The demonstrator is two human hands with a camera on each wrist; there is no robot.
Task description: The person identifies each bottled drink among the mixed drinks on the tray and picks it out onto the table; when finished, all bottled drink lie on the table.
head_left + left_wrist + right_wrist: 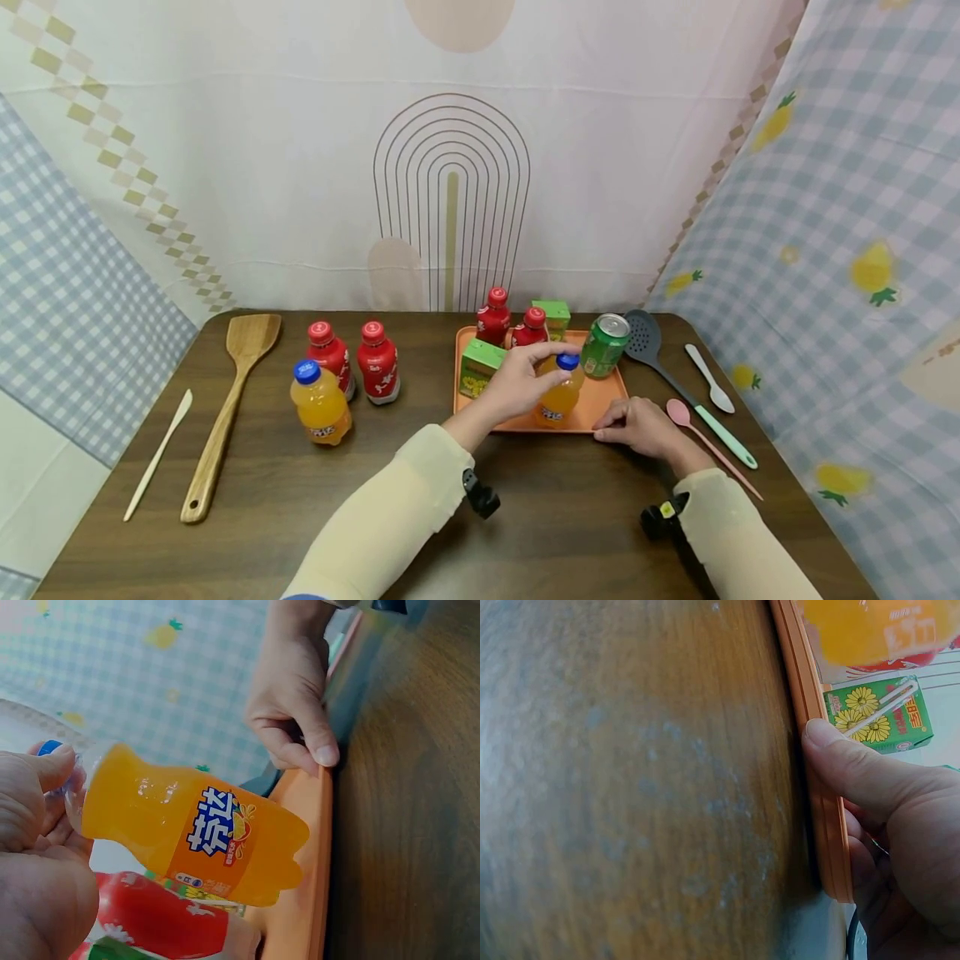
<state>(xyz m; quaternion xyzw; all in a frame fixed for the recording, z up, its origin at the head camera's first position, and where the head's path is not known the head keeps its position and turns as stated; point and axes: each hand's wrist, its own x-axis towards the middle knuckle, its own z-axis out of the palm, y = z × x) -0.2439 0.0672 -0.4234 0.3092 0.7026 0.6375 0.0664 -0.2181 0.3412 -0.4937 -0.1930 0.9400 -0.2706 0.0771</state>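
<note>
My left hand [517,382] grips a bottle of orange soda [558,400] near its blue cap. The bottle stands upright over the front part of an orange tray [606,393]; its label shows in the left wrist view. At the tray's front right corner, my right hand [639,427] pinches the rim between thumb and fingers, the thumb [855,769] lying over the edge. Two red bottles [493,318], two green drink cartons [480,367] and a green can [606,345] are on the tray around the soda. My left hand partly hides one red bottle.
Left of the tray stand two more red bottles [378,364] and another orange soda bottle [321,404]. A wooden spatula [225,417] and a white knife [157,457] lie far left. At right are a grey slotted turner [642,337], a pink spoon [678,412] and a white spoon [708,377].
</note>
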